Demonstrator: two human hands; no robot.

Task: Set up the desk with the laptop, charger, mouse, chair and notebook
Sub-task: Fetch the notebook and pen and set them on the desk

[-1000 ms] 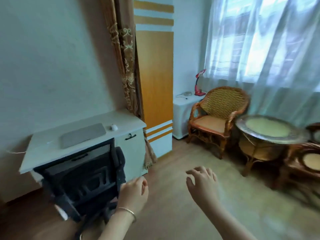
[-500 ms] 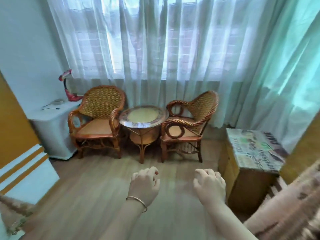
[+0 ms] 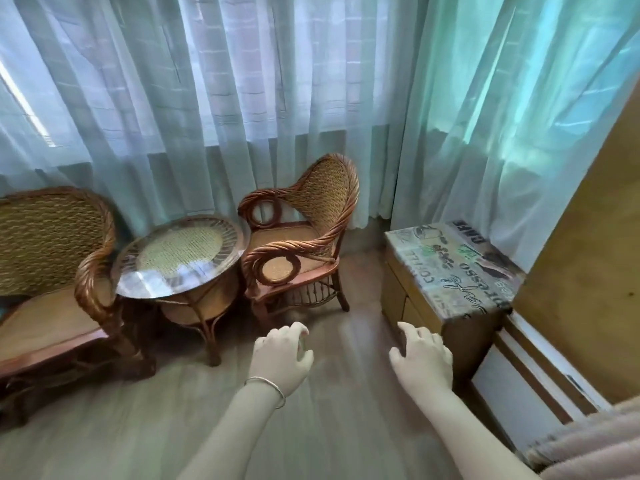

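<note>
My left hand (image 3: 281, 358), with a thin bracelet on the wrist, hangs over the wooden floor with loosely curled fingers and holds nothing. My right hand (image 3: 420, 362) hovers beside it, fingers spread, also with nothing in it, just short of the printed box (image 3: 450, 268). The desk, laptop, mouse and black chair are out of view. No charger or notebook is visible.
Two wicker armchairs, one at left (image 3: 52, 258) and one in the middle (image 3: 304, 237), flank a round glass-topped table (image 3: 180, 251) under sheer curtains (image 3: 277, 98). A wooden bed frame (image 3: 581, 271) and a fluffy blanket (image 3: 595, 448) fill the right. Open wood floor (image 3: 138, 427) lies below my hands.
My view has swung right, away from the desk and black chair, to the window corner. My left hand has let go of the chair. Both hands now hang free.
</note>
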